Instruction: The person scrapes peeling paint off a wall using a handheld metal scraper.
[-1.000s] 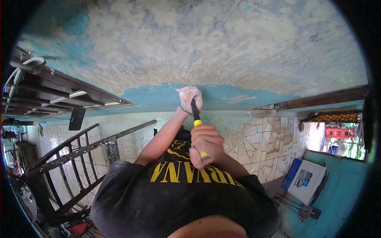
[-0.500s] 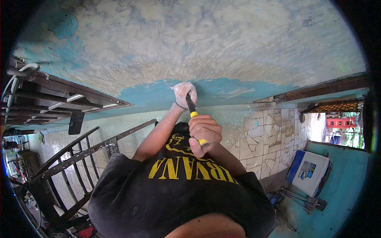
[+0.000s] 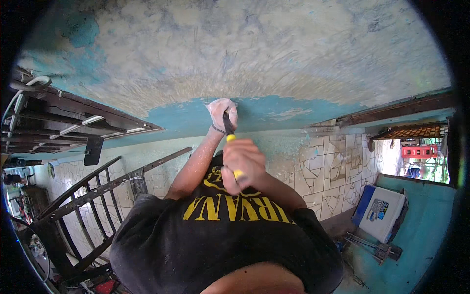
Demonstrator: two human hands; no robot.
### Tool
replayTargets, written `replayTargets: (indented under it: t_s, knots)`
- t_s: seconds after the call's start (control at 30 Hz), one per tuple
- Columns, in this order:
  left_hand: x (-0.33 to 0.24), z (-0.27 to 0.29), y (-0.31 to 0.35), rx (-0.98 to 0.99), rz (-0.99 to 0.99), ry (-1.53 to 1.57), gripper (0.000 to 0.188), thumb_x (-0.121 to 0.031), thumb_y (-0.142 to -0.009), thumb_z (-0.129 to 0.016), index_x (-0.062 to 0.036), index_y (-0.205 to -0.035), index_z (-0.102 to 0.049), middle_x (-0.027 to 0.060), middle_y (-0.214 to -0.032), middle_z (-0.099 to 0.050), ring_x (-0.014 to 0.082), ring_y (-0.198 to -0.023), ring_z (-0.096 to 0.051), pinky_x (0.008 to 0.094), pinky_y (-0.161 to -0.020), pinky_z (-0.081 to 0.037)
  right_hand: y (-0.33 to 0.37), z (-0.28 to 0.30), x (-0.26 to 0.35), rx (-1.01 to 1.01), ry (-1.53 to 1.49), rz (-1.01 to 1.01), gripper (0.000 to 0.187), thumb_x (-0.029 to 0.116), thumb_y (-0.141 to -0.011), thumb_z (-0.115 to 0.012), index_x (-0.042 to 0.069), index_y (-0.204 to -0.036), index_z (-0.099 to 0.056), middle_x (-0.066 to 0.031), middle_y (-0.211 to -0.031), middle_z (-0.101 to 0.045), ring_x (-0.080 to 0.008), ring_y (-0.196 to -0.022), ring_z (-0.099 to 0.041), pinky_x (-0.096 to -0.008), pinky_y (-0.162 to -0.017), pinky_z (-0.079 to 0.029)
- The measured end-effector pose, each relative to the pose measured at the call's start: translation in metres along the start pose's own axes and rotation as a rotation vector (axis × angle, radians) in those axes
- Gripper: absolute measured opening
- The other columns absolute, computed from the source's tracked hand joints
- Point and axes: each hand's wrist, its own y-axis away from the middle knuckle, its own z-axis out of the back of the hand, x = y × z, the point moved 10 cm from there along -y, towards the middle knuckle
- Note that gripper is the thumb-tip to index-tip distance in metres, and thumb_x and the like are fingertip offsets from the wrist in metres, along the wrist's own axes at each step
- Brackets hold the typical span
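A wall with blue paint (image 3: 284, 110) and scraped pale patches (image 3: 245, 44) spreads above me. My left hand (image 3: 222, 113), coated in white dust, is closed round the upper part of a tool with a black shaft and yellow handle (image 3: 230, 137). The left hand is at the blue paint, just below the scraped area's ragged lower edge. Lower down, my right hand (image 3: 243, 164) wraps round the handle, its fingers slightly blurred. The tool's working end is hidden behind the left hand, so its kind does not show.
On the left stand a dark slatted window frame (image 3: 63, 120), a phone-like black object (image 3: 93, 151) and a metal railing (image 3: 103, 188). To the right are a wooden ledge (image 3: 401, 109), a blue-and-white box (image 3: 383, 214) and a red crate (image 3: 419, 151) outside an opening.
Both hands and the tool have shifted slightly left. The right hand has also dropped a little. Both grips stay closed, and the wall patches look the same.
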Motion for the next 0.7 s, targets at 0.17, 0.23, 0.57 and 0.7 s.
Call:
replayTargets:
  t_s: [0.17,0.23,0.57,0.7]
  knots:
    - [-0.043,0.016,-0.033,-0.071,-0.067,0.047,0.030,-0.028,-0.092,-0.065,-0.0090,-0.070,-0.057,0.0081,-0.060,-0.056,0.0289,-0.051,-0.054,0.0366,-0.053,-0.043,-0.021,-0.004,0.048,0.050,-0.080,0.102,0.011,0.001,-0.080,-0.063,0.003,-0.078,-0.053,-0.0061,-0.068,-0.060,-0.0245,-0.054,-0.060,-0.0413,-0.063,-0.058]
    - [-0.023,0.004,-0.015,-0.065,-0.084,0.055,0.028,-0.026,-0.092,-0.065,-0.0082,-0.071,-0.057,0.0086,-0.061,-0.057,0.0283,-0.051,-0.055,0.0358,-0.053,-0.044,-0.008,0.002,0.032,-0.026,-0.015,0.052,0.009,0.000,-0.079,-0.062,0.003,-0.078,-0.053,-0.0059,-0.067,-0.058,-0.0246,-0.053,-0.060,-0.0396,-0.061,-0.056]
    - [-0.051,0.022,-0.039,-0.066,-0.119,0.028,0.026,-0.022,-0.091,-0.065,-0.0077,-0.071,-0.057,0.0099,-0.063,-0.059,0.0288,-0.052,-0.056,0.0368,-0.054,-0.044,-0.019,-0.007,0.050,0.036,-0.051,0.103,0.015,-0.001,-0.076,-0.065,0.004,-0.077,-0.051,-0.0054,-0.068,-0.058,-0.0236,-0.052,-0.059,-0.0406,-0.060,-0.057]
    - [-0.012,0.022,0.001,-0.132,-0.104,0.002,0.020,-0.020,-0.087,-0.065,-0.0082,-0.072,-0.059,0.0092,-0.061,-0.054,0.0288,-0.053,-0.057,0.0371,-0.054,-0.044,0.005,-0.023,0.022,0.026,-0.058,0.114,0.016,0.000,-0.076,-0.066,0.005,-0.076,-0.051,-0.0060,-0.067,-0.057,-0.0242,-0.052,-0.058,-0.0388,-0.058,-0.054]
